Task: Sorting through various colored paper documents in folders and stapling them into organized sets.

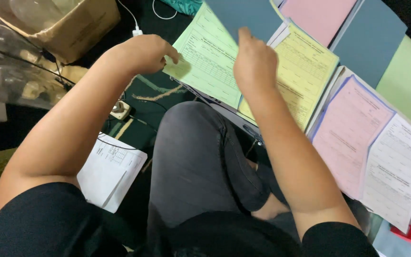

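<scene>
My right hand [254, 62] pinches the thin, floppy grey sheet [243, 16] at its lower edge; my left hand [143, 52], loosely curled, presses the light green form [205, 62].

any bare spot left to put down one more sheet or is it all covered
The right side is crowded: green form, yellow form, pink form and white form overlap edge to edge. Bare room is the dark floor between the left hand, the knee and the white paper, though cables cross it.
</scene>
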